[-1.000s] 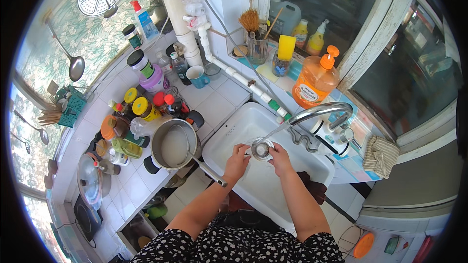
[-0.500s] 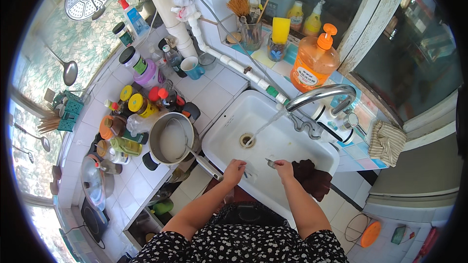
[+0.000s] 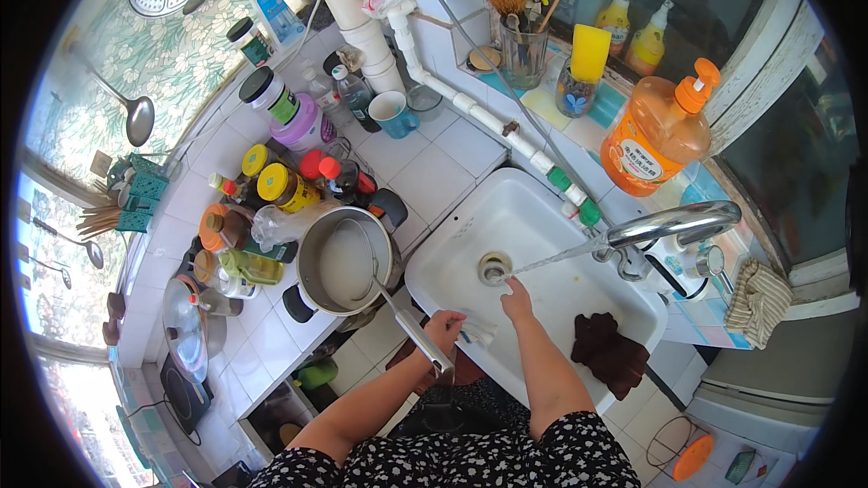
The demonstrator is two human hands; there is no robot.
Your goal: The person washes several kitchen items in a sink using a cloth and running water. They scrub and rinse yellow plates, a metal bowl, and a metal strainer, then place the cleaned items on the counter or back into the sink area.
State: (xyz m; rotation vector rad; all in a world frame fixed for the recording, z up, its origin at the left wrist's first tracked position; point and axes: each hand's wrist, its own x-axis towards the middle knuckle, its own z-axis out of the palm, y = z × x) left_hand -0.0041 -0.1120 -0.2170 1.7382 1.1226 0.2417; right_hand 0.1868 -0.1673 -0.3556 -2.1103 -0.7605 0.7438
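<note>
My left hand (image 3: 442, 330) is closed at the sink's near left edge, pinching a thin whitish see-through piece (image 3: 478, 333), plastic by its look. My right hand (image 3: 516, 300) reaches over the white sink (image 3: 440, 263), its fingertips drawn together just beside the drain (image 3: 494, 268) where the water stream lands. What those fingers hold, if anything, is too small to make out. From the chrome faucet (image 3: 674, 221) water runs toward the drain. A dark brown cloth (image 3: 608, 352) lies over the sink's right side, apart from my hands.
Left of the sink stands a steel pot (image 3: 309, 264) of cloudy liquid, a long-handled ladle (image 3: 409, 325) sticking out over the near edge. Bottles and yellow-lidded jars (image 3: 285, 187) crowd behind it. An orange soap pump bottle (image 3: 653, 140) and a striped cloth (image 3: 758, 303) sit along the sill.
My right hand has moved away from the brown cloth, forward and left to the drain. The small greyish thing it pinched no longer shows clearly. The whole view has shifted.
</note>
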